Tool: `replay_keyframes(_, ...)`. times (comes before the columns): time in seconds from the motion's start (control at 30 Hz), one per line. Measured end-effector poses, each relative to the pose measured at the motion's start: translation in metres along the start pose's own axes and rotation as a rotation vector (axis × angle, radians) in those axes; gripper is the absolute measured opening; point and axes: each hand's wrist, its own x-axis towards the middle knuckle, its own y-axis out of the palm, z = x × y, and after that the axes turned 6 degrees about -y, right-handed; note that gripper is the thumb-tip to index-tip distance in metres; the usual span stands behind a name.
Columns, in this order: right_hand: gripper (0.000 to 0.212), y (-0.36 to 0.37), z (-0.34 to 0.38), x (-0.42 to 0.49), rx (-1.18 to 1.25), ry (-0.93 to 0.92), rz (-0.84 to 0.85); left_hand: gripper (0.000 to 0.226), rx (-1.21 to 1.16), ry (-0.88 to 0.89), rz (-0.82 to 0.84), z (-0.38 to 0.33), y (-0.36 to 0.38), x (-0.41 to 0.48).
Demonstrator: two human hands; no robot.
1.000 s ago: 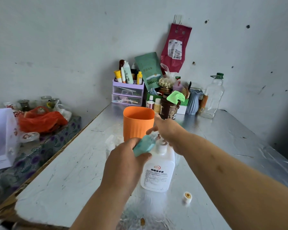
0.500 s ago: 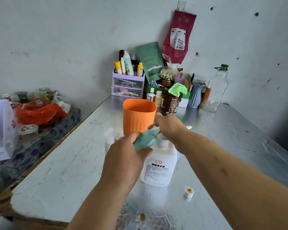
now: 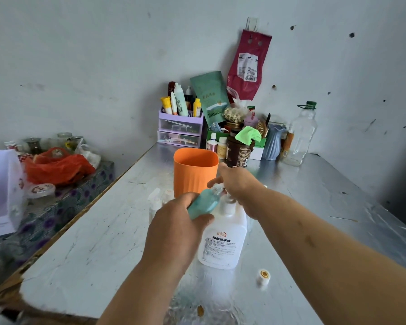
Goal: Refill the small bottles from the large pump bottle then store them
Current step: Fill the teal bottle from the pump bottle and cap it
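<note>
Tilted teal bottle (image 3: 203,202) at white pump bottle (image 3: 223,240)

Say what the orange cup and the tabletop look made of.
Orange cup: likely plastic, matte, with an even colour and faint vertical ribs. Tabletop: seems sheet metal, dull silver sheen with scratches; its left part looks whitish and worn.

Pale, scratched surface (image 3: 92,242), shinier to the right of the orange cup (image 3: 195,171), which stands upright approx mid-top. Large pump bottle (image 3: 223,240) is upright just in front & right of the cup. A small white cap (image 3: 263,276) lies further out the same way. Clear small bottles (image 3: 155,202) sit just left of the cup, partly hidden. Behind the cup by the wall: purple drawer unit (image 3: 180,129), brown tub (image 3: 238,151), blue vase (image 3: 272,141), clear btl (image 3: 301,134) w/ green cap.
</note>
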Motion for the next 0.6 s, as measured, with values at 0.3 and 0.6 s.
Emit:
replay_keyframes(0.3,0.041,0.0,-0.005,0.006,-0.111,-0.1,-0.018,0.038,-0.015,-0.001,0.002,0.0,0.003,0.003)
replay_keyframes(0.6,0.038,0.004,-0.012,0.009,-0.234,-0.084,0.02,0.038,-0.02,-0.024,0.001,0.007,0.006,0.006)
